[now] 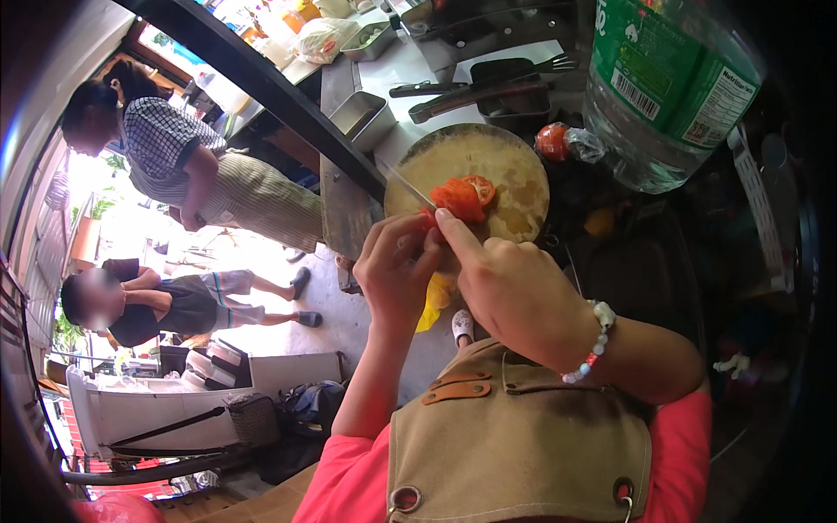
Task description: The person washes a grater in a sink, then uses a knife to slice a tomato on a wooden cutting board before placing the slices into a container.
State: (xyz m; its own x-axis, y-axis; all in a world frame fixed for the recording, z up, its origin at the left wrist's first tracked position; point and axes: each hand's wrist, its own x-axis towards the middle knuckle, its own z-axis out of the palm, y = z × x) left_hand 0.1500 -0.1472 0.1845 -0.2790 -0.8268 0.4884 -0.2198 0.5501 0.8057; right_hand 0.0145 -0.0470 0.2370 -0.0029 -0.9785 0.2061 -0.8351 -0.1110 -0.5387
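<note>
A round wooden cutting board [516, 163] lies before me, with sliced tomato [461, 198] near its middle. My right hand [513, 287] is closed around a knife, its index finger stretched out onto the thin blade [410, 185]; the handle is hidden under the hand. The blade points up and left, beside the slices. My left hand [395, 261] has bent fingers around a red tomato piece [429, 218] at the board's near edge, close to the blade. The fingers cover most of that piece.
A whole tomato in plastic wrap [553, 142] and a large bottle [654, 124] stand right of the board. Beyond it lie a metal tray [363, 121], a black-handled utensil [428, 89] and tongs [471, 98]. A dark post [281, 98] crosses at left; two people stand beyond.
</note>
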